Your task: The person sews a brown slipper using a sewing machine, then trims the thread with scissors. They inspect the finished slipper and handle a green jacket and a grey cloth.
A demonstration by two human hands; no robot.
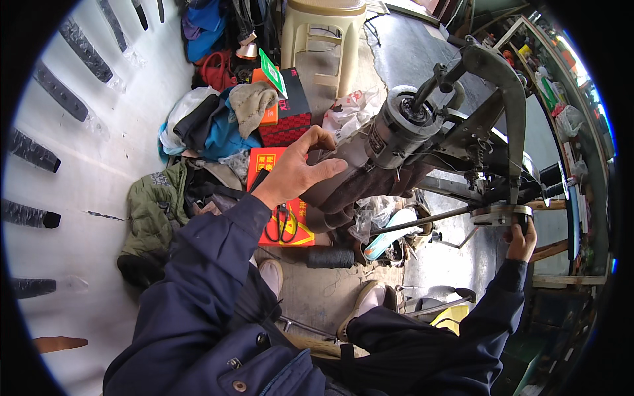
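A dark metal shoe-patching sewing machine (396, 135) fills the right half of the view. Around its arm, below the round head, hangs a dark brown item (396, 183), perhaps a boot; part of it is hidden. My left hand (297, 170) is just left of that item, thumb stretched and index finger bent, a gap between them. Nothing shows in its grasp, though some fingers are hidden. At the right, my right hand (522, 241) has its fingers around the rim of the machine's handwheel (490, 216).
Black-handled scissors (284, 226) rest on a red and yellow box (306, 236). A black thread spool (330, 257) lies near my shoes. Clothes (155, 204) are heaped at left, beside a white slotted panel (92, 171). A beige stool (327, 10) stands behind; shelves (568, 86) line the right.
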